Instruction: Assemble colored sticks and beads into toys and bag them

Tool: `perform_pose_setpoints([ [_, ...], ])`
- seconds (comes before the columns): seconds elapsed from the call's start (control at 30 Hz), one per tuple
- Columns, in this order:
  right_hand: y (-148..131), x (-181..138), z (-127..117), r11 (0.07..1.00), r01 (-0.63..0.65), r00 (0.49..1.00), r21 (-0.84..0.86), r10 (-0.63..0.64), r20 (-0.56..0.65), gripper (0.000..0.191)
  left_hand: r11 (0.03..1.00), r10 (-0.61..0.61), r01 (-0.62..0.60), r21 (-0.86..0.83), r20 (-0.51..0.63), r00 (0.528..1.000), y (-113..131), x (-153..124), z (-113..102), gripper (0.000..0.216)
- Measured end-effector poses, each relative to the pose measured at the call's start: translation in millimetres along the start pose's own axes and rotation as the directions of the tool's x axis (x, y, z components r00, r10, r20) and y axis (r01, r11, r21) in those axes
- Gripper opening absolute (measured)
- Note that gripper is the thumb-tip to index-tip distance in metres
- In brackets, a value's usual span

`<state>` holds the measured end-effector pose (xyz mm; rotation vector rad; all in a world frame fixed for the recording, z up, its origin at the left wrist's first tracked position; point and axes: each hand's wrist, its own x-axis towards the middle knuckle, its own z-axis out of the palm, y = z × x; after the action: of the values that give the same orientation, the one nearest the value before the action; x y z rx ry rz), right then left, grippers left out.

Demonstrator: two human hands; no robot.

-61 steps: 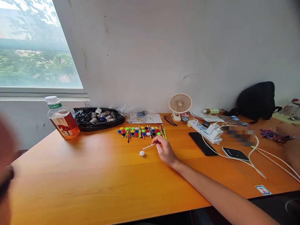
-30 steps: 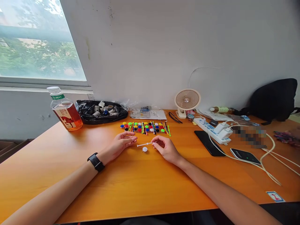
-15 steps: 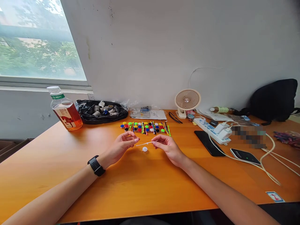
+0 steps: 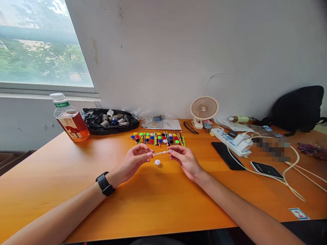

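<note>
White stick (image 4: 160,153) is held above the counter (image 4: 143,211), long axis nine to three o'clock, pinched by closed fingertips of the left hand (image 4: 131,163) at nine and right hand (image 4: 186,163) at three, both equally near, small white-lidded pot (image 4: 157,163) at six.

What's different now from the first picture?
The left hand came in from the left edge and now pinches one end of the white stick. The right hand still holds the other end. The white-lidded pot and colorful pots stayed on the table.
</note>
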<state>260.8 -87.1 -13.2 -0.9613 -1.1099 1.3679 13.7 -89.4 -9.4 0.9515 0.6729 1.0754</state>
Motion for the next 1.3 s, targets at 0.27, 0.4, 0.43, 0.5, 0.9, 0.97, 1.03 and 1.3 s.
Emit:
perform_pose_setpoints([
  [0.27,3.1,-4.9,1.5,0.993,-0.08,0.972,-0.092,0.098,0.215,0.033,0.99,0.127,-0.122,0.07,-0.066,0.99,0.8,-0.2,4.3,0.038],
  [0.4,3.4,-12.6,7.4,0.979,-0.053,0.922,-0.199,0.124,0.367,0.039,0.979,0.182,-0.172,0.11,-0.081,0.98,2.6,0.2,3.2,0.036],
  [0.43,3.2,-14.1,8.5,0.976,-0.049,0.916,-0.213,0.129,0.38,0.04,0.976,0.191,-0.181,0.121,-0.081,0.978,2.6,0.3,2.7,0.035],
  [0.5,2.7,-16.0,9.8,0.973,-0.051,0.913,-0.227,0.137,0.384,0.042,0.973,0.201,-0.19,0.132,-0.081,0.976,2.2,0.4,1.8,0.035],
  [0.9,6.1,-16.9,10.9,0.979,-0.05,0.913,-0.199,0.125,0.387,0.042,0.971,0.22,-0.214,0.103,-0.053,0.974,2.8,-1.0,3.0,0.035],
  [0.97,6.7,-17.1,10.9,0.98,-0.058,0.91,-0.188,0.13,0.393,0.042,0.972,0.216,-0.209,0.106,-0.051,0.975,3.2,-2.0,3.6,0.035],
  [1.03,7.4,-17.2,10.6,0.982,-0.072,0.905,-0.176,0.138,0.402,0.042,0.973,0.211,-0.204,0.106,-0.054,0.976,3.5,-2.9,4.1,0.035],
  [1.3,14.8,-17.7,9.4,0.979,-0.117,0.872,-0.168,0.183,0.455,0.039,0.967,0.229,-0.223,0.121,-0.035,0.973,1.2,-2.9,3.0,0.036],
])
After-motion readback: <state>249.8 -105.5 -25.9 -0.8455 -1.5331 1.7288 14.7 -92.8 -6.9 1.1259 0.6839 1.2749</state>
